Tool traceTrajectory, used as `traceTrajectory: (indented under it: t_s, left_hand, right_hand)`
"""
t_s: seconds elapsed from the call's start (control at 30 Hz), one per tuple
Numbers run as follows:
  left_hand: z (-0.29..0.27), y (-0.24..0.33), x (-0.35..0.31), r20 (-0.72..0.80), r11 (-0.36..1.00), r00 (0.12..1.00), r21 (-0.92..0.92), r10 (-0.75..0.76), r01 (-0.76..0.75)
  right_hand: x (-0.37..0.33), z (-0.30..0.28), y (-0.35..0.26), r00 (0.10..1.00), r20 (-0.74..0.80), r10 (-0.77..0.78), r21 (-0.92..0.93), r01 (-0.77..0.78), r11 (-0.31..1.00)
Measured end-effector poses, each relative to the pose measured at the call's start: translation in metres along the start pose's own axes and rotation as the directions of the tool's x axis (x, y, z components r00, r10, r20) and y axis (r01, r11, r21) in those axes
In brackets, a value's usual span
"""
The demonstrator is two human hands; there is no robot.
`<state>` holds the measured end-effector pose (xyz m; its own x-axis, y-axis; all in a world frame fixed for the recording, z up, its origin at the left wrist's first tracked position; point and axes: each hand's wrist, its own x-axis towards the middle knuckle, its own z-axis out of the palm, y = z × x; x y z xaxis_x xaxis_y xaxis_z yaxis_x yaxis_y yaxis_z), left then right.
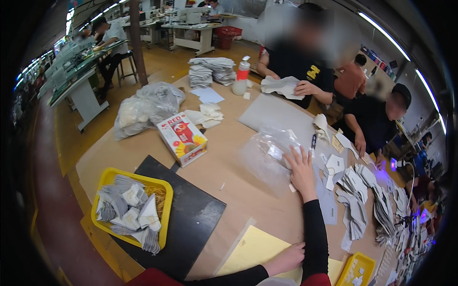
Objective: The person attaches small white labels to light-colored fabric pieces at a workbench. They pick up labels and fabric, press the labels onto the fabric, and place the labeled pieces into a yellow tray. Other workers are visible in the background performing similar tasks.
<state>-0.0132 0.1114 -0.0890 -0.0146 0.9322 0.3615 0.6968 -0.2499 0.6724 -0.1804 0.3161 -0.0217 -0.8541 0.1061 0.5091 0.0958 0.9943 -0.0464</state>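
My right hand [300,168] reaches out over the table with its fingers spread, touching the right edge of a crumpled clear plastic bag [265,164]. It grips nothing that I can see. My left hand [286,260] rests low on a yellow sheet [250,250], close against my right forearm. Its fingers look curled, and the sleeve partly hides them; whatever they hold, if anything, does not show. A dark pen [313,142] lies just beyond my right fingers. To the right of that hand are grey-white cut pieces [334,167] and a grey sheet [327,202].
A yellow tray [168,209] of fabric pieces stands on a black board [191,229] at left. Beyond it are a red-and-white box [183,138], a stuffed plastic bag [152,107] and a bottle [241,78]. Stacked pieces [353,205] line the right; co-workers handle pieces across the table.
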Motion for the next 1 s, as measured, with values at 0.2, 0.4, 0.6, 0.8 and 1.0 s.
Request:
traceTrajectory:
  t_s: [0.2,0.4,0.6,0.8,1.0]
  left_hand:
    - [-0.008,0.001,-0.003,-0.065,0.997,0.997,0.064,0.041,-0.037]
    - [-0.017,0.005,-0.003,-0.117,0.999,0.993,-0.002,0.034,-0.034]
    - [-0.001,-0.001,0.001,-0.007,0.992,0.999,-0.12,-0.049,0.048]
    - [0.003,-0.005,0.005,-0.28,0.896,0.954,-0.443,-0.108,-0.028]
    - [-0.009,-0.006,-0.003,-0.218,0.825,0.951,-0.562,-0.218,0.06]
  right_hand:
    - [-0.004,-0.01,0.001,0.985,0.166,0.041,-0.17,-0.012,0.985]
    - [-0.01,-0.01,0.008,0.998,0.01,0.058,-0.037,-0.058,0.998]
    - [0.042,-0.015,-0.021,0.865,-0.098,0.493,0.767,-0.25,0.59]
    - [0.109,-0.032,-0.095,0.749,-0.197,0.633,0.958,0.009,0.288]
    - [0.16,-0.003,-0.151,0.89,-0.408,0.205,0.79,0.232,0.568]
